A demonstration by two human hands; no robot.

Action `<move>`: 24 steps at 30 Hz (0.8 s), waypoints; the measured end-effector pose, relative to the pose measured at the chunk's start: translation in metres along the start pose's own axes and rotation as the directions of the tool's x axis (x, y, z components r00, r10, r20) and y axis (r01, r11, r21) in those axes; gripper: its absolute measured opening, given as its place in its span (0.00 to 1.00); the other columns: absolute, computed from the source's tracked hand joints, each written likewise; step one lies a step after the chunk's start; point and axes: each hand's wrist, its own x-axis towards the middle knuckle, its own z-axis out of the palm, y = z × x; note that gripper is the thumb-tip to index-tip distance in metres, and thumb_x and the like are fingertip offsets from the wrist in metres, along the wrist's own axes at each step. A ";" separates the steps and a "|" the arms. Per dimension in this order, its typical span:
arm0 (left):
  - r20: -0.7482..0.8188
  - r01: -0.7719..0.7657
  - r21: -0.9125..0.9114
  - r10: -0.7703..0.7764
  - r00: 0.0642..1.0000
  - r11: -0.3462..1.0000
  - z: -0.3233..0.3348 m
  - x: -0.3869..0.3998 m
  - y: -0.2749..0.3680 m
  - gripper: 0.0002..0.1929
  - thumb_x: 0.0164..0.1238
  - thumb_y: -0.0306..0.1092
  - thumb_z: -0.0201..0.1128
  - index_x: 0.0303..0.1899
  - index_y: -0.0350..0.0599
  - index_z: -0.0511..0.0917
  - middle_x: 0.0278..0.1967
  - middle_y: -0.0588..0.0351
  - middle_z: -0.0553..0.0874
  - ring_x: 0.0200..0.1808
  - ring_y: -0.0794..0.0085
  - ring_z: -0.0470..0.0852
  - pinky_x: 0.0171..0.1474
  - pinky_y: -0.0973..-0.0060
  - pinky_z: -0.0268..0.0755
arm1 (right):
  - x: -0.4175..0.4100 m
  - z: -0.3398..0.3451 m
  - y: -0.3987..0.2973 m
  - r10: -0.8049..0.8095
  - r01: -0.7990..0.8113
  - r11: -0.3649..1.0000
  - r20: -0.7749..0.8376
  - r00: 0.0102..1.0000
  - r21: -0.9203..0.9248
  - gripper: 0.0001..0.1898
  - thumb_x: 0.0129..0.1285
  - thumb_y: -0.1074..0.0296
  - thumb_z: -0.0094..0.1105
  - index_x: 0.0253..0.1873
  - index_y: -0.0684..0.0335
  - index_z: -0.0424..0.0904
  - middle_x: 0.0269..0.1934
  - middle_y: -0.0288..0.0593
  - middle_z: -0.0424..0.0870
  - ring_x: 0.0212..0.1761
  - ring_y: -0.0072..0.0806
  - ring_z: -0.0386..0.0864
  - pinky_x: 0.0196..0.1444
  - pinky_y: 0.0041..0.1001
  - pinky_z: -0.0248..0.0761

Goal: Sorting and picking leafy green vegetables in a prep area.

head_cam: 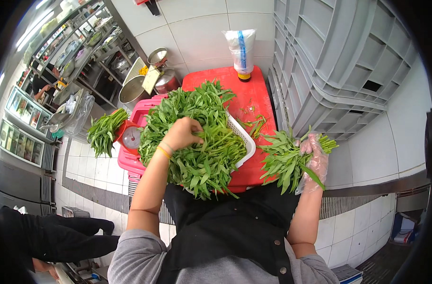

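Observation:
A large heap of leafy greens that look like water spinach fills a white plastic basket in front of me. My bare left hand, with a yellow band at its wrist, reaches into the heap with curled fingers; whether they grip any stems is unclear. In a clear plastic glove, my right hand grips a bunch of the same greens, cut stems pointing right and leaves left. To the left, another bunch lies on an orange-red dial scale.
Beneath the basket is a red plastic lid with loose leaf scraps. A plastic-wrapped item stands at its back. Stacked grey crates border the right; metal pots sit back left. Other people are at the left.

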 end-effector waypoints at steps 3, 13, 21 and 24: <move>-0.225 -0.041 -0.017 0.036 0.974 0.999 -0.028 -0.012 0.023 0.17 0.48 0.31 0.82 0.40 0.36 0.89 0.32 0.51 0.89 0.31 0.69 0.85 0.39 0.72 0.79 | 0.005 -0.006 0.007 0.035 -0.035 0.999 0.027 0.999 -0.015 0.07 0.74 0.71 0.60 0.50 0.67 0.79 0.26 0.32 0.68 0.29 0.25 0.68 0.54 0.38 0.75; -0.506 -0.242 -0.451 -0.023 0.862 0.859 -0.039 -0.019 0.036 0.13 0.58 0.28 0.80 0.40 0.33 0.85 0.28 0.70 0.77 0.31 0.87 0.70 0.33 0.83 0.63 | 0.002 0.061 0.012 0.177 -0.074 0.975 0.527 0.831 -0.211 0.21 0.69 0.73 0.66 0.64 0.73 0.78 0.32 0.33 0.80 0.33 0.21 0.77 0.43 0.25 0.73; -0.374 -0.142 -0.255 0.038 0.927 0.956 -0.029 -0.028 0.059 0.27 0.49 0.24 0.82 0.55 0.38 0.86 0.32 0.63 0.84 0.32 0.82 0.77 0.40 0.79 0.75 | -0.017 0.153 0.015 0.302 0.106 0.863 0.672 0.676 -0.494 0.25 0.68 0.72 0.71 0.69 0.61 0.79 0.62 0.38 0.83 0.49 0.18 0.80 0.47 0.23 0.74; -0.363 -0.185 -0.375 0.040 0.931 0.909 -0.025 -0.031 0.058 0.29 0.51 0.25 0.82 0.58 0.41 0.85 0.33 0.64 0.85 0.34 0.84 0.78 0.40 0.80 0.75 | -0.020 0.164 0.051 0.254 0.374 0.703 0.706 0.661 -0.604 0.32 0.67 0.72 0.70 0.75 0.56 0.71 0.73 0.50 0.75 0.75 0.38 0.72 0.77 0.33 0.62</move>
